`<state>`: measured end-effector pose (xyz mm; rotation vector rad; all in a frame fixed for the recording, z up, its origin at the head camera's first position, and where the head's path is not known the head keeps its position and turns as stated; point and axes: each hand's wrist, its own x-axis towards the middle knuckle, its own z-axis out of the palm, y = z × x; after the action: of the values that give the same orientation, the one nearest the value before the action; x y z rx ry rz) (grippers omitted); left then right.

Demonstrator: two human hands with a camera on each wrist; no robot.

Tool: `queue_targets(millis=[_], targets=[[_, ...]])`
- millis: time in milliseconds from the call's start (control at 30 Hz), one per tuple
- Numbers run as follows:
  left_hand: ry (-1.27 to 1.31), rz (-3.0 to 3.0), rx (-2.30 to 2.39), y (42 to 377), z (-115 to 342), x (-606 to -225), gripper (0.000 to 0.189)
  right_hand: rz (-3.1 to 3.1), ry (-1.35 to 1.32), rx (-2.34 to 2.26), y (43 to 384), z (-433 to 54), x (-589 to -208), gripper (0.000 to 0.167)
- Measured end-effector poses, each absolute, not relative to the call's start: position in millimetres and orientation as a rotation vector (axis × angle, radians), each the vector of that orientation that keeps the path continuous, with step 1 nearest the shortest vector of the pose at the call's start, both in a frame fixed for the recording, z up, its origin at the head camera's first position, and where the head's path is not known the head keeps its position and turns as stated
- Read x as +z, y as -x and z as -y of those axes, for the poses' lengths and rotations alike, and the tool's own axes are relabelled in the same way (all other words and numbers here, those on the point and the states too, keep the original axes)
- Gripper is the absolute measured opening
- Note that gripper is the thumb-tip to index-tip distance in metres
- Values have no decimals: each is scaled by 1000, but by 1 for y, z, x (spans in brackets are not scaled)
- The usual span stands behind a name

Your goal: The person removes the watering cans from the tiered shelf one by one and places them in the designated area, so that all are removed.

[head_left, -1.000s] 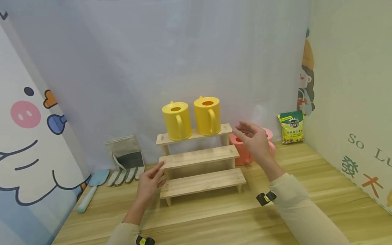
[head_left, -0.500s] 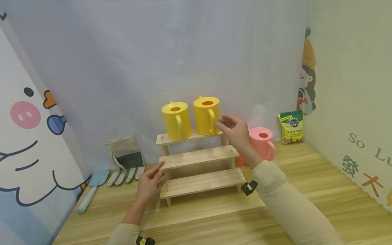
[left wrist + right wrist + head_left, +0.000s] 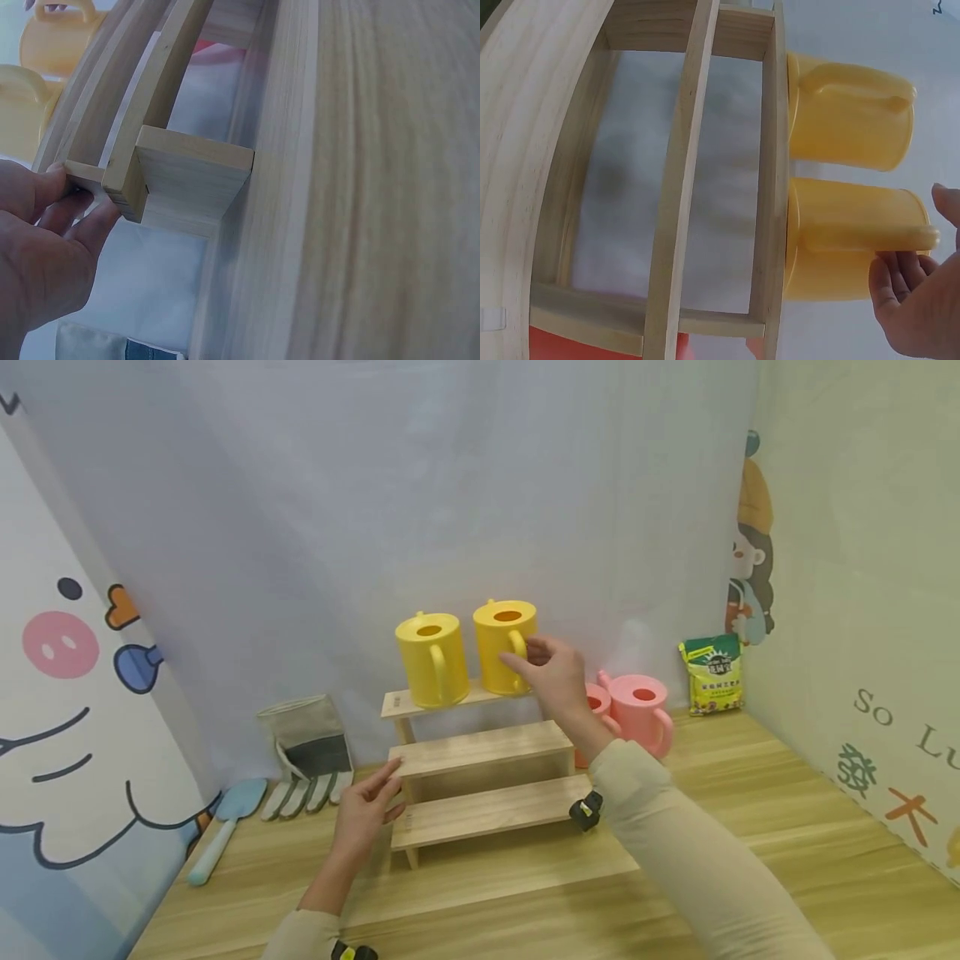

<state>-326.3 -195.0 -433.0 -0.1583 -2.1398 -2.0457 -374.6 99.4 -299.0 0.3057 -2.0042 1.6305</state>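
Observation:
A three-tier wooden stand (image 3: 480, 750) bears two yellow watering cans on its top shelf. My left hand (image 3: 365, 806) grips the left end of the middle shelf; in the left wrist view its thumb lies above the board and its fingers below. At the handle of the right yellow watering can (image 3: 495, 647) is my right hand (image 3: 558, 681). Its thumb and fingers are spread to either side of that handle, and the right wrist view shows the thumb (image 3: 946, 204) apart from it. The left yellow watering can (image 3: 423, 660) stands upright beside it.
Two pink watering cans stand behind the stand's right end; the farther one (image 3: 636, 706) is partly hidden by my right arm. Beyond is a green and yellow bag (image 3: 712, 677). At left lie a blue trowel (image 3: 232, 818) and grey gloves (image 3: 311, 747). A curtain (image 3: 315, 527) hangs behind.
My right hand has moved left, from above the pink watering cans to the right yellow watering can's handle. The left hand stays on the stand.

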Motion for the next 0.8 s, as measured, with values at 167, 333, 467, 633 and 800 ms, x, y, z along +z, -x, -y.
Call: queue_targets(millis=[167,333,467,633,800], targets=[[155,2147,-2045,326,195,-433,40,1959,-246,1592,378,-91,-298,39],[155,2151,-2046,326,196,-432,39,1933,-197,1579,378,-84,-297,34],[153,2157,-2044,326,197,-432,39,1917,-148,1567,379,-79,-296,31],[151,2153,-2046,326,197,-432,39,1871,-79,1526,378,-73,-295,25],[158,2149,-2048,326,196,-433,39,1833,-3,1541,377,-69,-292,25]])
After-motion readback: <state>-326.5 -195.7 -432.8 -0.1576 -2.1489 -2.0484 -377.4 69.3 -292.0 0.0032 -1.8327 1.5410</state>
